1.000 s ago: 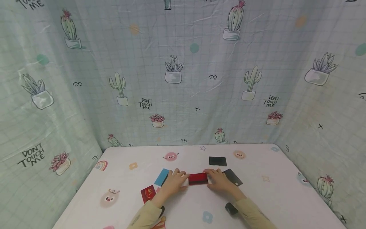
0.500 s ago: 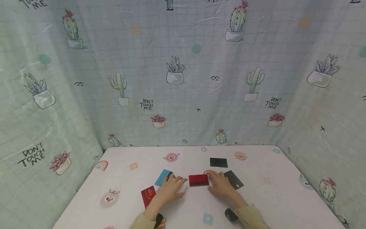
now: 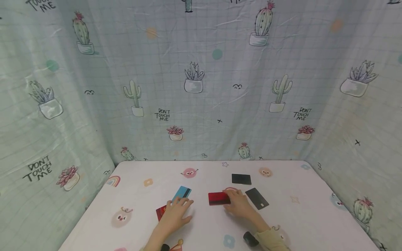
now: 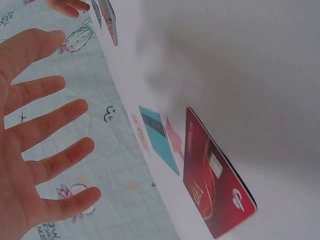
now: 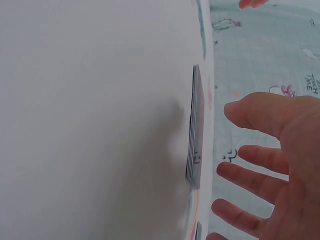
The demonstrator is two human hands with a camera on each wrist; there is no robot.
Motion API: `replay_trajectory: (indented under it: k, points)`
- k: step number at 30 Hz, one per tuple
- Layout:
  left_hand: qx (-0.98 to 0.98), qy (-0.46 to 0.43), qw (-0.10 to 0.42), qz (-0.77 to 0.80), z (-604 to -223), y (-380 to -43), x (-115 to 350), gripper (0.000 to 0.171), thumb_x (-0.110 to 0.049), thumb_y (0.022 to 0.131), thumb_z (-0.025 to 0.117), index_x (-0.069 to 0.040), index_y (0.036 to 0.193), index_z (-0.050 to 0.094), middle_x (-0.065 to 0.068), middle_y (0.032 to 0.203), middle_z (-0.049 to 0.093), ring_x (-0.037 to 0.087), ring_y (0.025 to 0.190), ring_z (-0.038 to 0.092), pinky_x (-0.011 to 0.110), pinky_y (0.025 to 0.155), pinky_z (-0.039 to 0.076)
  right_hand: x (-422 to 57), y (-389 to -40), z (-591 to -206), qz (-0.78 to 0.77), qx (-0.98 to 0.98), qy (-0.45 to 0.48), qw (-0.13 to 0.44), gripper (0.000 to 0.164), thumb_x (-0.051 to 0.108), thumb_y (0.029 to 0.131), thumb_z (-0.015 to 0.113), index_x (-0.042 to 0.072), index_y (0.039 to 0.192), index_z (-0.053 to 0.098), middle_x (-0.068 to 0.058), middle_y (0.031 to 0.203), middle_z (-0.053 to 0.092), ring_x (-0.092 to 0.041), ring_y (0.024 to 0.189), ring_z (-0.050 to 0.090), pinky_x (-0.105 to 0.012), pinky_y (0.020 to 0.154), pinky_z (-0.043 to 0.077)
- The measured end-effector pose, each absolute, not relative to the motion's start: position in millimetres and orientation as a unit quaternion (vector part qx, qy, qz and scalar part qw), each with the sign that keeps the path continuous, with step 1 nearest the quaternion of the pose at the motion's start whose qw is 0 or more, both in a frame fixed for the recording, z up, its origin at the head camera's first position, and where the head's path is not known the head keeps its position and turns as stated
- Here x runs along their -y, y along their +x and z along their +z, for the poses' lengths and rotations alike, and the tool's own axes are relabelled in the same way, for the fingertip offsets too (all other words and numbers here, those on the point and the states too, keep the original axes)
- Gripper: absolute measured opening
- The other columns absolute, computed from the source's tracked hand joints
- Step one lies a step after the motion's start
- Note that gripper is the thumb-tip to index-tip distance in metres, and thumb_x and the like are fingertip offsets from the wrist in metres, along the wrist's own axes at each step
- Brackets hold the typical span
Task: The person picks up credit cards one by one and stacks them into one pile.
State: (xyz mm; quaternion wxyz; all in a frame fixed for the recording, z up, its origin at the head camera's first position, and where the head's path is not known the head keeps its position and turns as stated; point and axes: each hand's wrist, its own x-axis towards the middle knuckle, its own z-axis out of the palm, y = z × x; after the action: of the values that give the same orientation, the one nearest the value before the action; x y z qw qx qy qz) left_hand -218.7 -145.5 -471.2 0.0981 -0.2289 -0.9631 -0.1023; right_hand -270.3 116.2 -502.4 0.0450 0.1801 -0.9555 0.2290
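My left hand hovers with spread fingers over a red VIP card, partly hidden under it in the head view. In the left wrist view the fingers are apart from that VIP card, which lies flat with a gold chip. Just beyond it lies a blue card with a dark stripe. My right hand is at the right end of a stack topped by a red card with a black stripe. Seen edge-on in the right wrist view, the stack has several layers; the fingers there are loose and hold nothing.
Behind the right hand lies a black card, and a dark grey card with a chip is to its right. The white table has printed cartoon shapes. A cactus-patterned curtain stands behind and at both sides.
My left hand has left the red stack and moved left and nearer to me, over the VIP card. The right hand has stayed by the stack, shifting slightly; the cards remain in place.
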Motion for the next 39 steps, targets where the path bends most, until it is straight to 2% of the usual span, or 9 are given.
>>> replay_trajectory:
  k: [5, 12, 17, 21, 26, 32, 39]
  points:
    - [0.965, -0.221, 0.105, -0.092, -472, -215, 155, 0.044, -0.033, 0.076, 0.066, -0.017, 0.115, 0.055, 0.002, 0.113, 0.057, 0.025, 0.103, 0.047, 0.048, 0.079, 0.036, -112, -269, -500, 0.239, 0.948, 0.201, 0.053, 0.049, 0.02, 0.076, 0.067, 0.009, 0.12, 0.049, -0.014, 0.118, 0.055, -0.042, 0.112, 0.042, -0.064, 0.086, 0.032]
    - [0.957, -0.229, 0.143, -0.106, -476, -204, 171, 0.042, -0.028, 0.072, 0.07, -0.015, 0.11, 0.058, 0.001, 0.106, 0.059, 0.019, 0.094, 0.046, 0.041, 0.075, 0.033, -102, -264, -497, 0.237, 0.945, 0.222, 0.042, 0.048, 0.02, 0.078, 0.065, 0.008, 0.121, 0.048, -0.013, 0.118, 0.054, -0.036, 0.107, 0.043, -0.057, 0.085, 0.036]
    - [0.958, -0.222, 0.15, -0.099, -477, -198, 187, 0.043, -0.027, 0.07, 0.072, -0.015, 0.109, 0.059, 0.0, 0.105, 0.059, 0.018, 0.095, 0.045, 0.042, 0.074, 0.034, -93, -262, -495, 0.231, 0.942, 0.24, 0.039, 0.048, 0.024, 0.079, 0.064, 0.009, 0.122, 0.048, -0.01, 0.119, 0.054, -0.03, 0.101, 0.044, -0.054, 0.081, 0.038]
    - [0.966, -0.204, 0.132, -0.093, -478, -195, 198, 0.042, -0.028, 0.07, 0.072, -0.015, 0.108, 0.06, 0.0, 0.104, 0.059, 0.017, 0.094, 0.045, 0.043, 0.074, 0.035, -85, -258, -496, 0.219, 0.942, 0.249, 0.041, 0.047, 0.025, 0.078, 0.065, 0.009, 0.119, 0.05, -0.009, 0.116, 0.055, -0.025, 0.096, 0.042, -0.048, 0.077, 0.039]
    - [0.979, -0.175, 0.075, -0.079, -481, -192, 209, 0.044, -0.03, 0.069, 0.073, -0.015, 0.108, 0.06, 0.003, 0.105, 0.06, 0.02, 0.094, 0.044, 0.051, 0.081, 0.035, -74, -250, -497, 0.2, 0.946, 0.253, 0.036, 0.047, 0.029, 0.078, 0.065, 0.015, 0.12, 0.05, -0.003, 0.118, 0.054, -0.017, 0.091, 0.038, -0.035, 0.071, 0.038]
    - [0.981, -0.177, 0.021, -0.07, -485, -193, 225, 0.043, -0.027, 0.07, 0.072, -0.014, 0.108, 0.059, 0.004, 0.106, 0.06, 0.022, 0.095, 0.044, 0.055, 0.083, 0.035, -59, -241, -496, 0.196, 0.946, 0.257, 0.006, 0.048, 0.031, 0.078, 0.064, 0.019, 0.122, 0.048, 0.001, 0.12, 0.051, -0.014, 0.094, 0.037, -0.036, 0.075, 0.04]
    - [0.978, -0.196, 0.024, -0.068, -486, -204, 242, 0.042, -0.025, 0.071, 0.072, -0.014, 0.109, 0.059, 0.001, 0.105, 0.061, 0.019, 0.095, 0.045, 0.051, 0.083, 0.038, -38, -234, -492, 0.187, 0.944, 0.272, -0.001, 0.048, 0.033, 0.079, 0.064, 0.02, 0.122, 0.05, 0.004, 0.118, 0.053, -0.011, 0.092, 0.037, -0.036, 0.076, 0.04]
